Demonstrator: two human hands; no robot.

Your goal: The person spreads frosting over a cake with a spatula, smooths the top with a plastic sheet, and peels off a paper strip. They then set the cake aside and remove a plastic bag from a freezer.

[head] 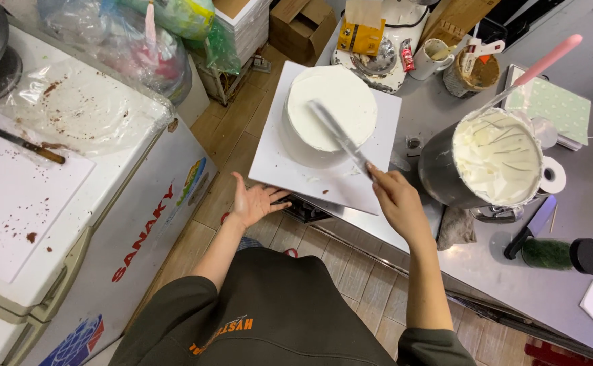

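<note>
We see the white frosted cake [330, 112] on a square white board [279, 163], toward 12 o'clock from us at the edge of the steel counter [567, 285]. Our right hand [392, 196] is clamped around the handle of a long metal spatula [337, 135]; its blade lies tilted across the cake's top, running up toward 11 o'clock. Our left hand [254, 202] is open, palm up and fingers spread, at the board's corner at about 7 o'clock from the cake; whether it touches the board we cannot tell.

At 3 o'clock from the cake stands a steel bowl of white cream [496, 159] with a pink-handled tool [547, 61] standing in it. Toward 9 o'clock sits a white chest freezer [134, 224] carrying a white board with crumbs [12, 203] and a knife [18, 141].
</note>
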